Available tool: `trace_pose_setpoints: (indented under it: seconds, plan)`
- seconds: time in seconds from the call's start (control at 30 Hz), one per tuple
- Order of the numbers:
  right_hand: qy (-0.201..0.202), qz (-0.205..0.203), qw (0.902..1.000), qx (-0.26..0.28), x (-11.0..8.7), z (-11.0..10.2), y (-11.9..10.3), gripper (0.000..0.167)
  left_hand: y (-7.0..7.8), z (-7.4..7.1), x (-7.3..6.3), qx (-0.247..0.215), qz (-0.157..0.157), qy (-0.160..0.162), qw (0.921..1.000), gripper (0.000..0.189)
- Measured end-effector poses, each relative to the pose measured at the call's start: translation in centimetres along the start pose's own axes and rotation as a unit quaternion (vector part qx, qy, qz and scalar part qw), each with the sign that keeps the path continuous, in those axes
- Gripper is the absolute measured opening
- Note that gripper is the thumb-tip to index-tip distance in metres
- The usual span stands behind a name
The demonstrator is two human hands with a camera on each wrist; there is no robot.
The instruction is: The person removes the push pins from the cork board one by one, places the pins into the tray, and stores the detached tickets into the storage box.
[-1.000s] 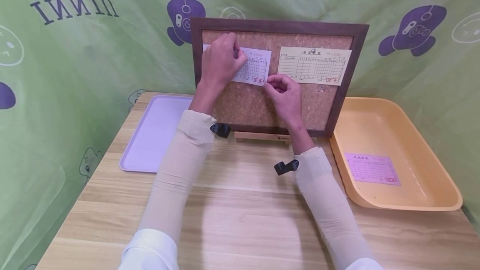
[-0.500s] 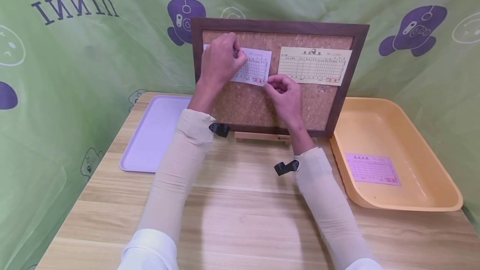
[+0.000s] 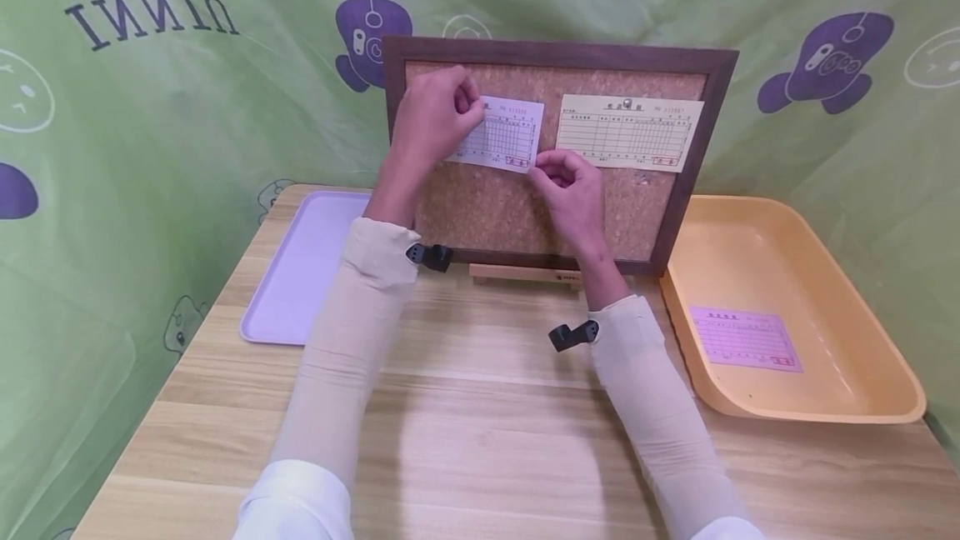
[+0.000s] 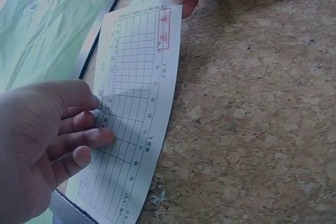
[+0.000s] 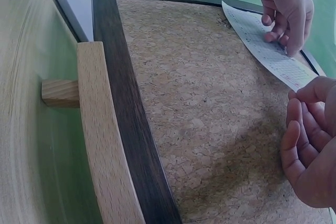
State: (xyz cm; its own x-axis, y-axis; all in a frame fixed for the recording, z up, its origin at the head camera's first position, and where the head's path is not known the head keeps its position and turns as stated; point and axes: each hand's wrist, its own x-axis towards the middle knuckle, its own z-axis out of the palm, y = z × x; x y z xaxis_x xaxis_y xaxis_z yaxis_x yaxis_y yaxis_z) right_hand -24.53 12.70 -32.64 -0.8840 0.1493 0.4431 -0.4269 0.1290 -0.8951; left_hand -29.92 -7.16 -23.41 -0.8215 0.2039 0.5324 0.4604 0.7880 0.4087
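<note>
A white printed receipt slip [image 3: 510,132] lies against a framed cork board [image 3: 487,207]. My right hand [image 3: 573,198] pinches its lower right corner between thumb and forefinger. My left hand [image 3: 435,119] is at the slip's top middle, its fingers curled and the thumb near the forefinger. In the left wrist view the left fingertips [image 4: 94,102] touch or nearly touch the slip's upper edge; whether something small is between them is hidden. The right wrist view shows the slip [image 5: 262,45] bowing a little off the cork. A yellowish receipt slip [image 3: 630,136] is fixed beside it by a pushpin [image 3: 627,103].
A wooden stand [image 3: 517,273] supports the board on the wooden table [image 3: 480,440]. To the left lies a lilac tray [image 3: 292,273]. At right, an orange tray [image 3: 825,298] holds a pink receipt slip [image 3: 746,340]. Behind hangs a green printed cloth [image 3: 225,107].
Within the last half second my left hand has shifted slightly left, baring a little more of the slip's lower edge. My right hand and the slip stay in place.
</note>
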Motion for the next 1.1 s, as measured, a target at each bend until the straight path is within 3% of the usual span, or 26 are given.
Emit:
trace_pose_setpoints:
  seconds: [0.3,0.43,0.67,1.1]
  plan:
    - [-0.006,0.001,1.0000,-0.004,-0.6,0.2,-1.7,0.018,0.1,0.5,-0.4,0.003,0.032,0.046,0.9985,0.007]
    - [-0.009,0.000,1.0000,-0.001,-0.8,0.2,-2.3,0.017,0.2,0.6,-0.5,0.007,0.029,0.045,0.9985,0.009]
    - [-0.009,-0.005,0.9998,0.019,0.0,-0.1,-0.1,0.016,0.3,0.6,-0.4,0.008,0.033,0.042,0.9985,0.010]
    - [-0.009,-0.017,0.9996,0.021,0.1,-0.1,0.2,0.014,0.6,0.5,0.0,0.018,0.022,0.016,0.9995,0.011]
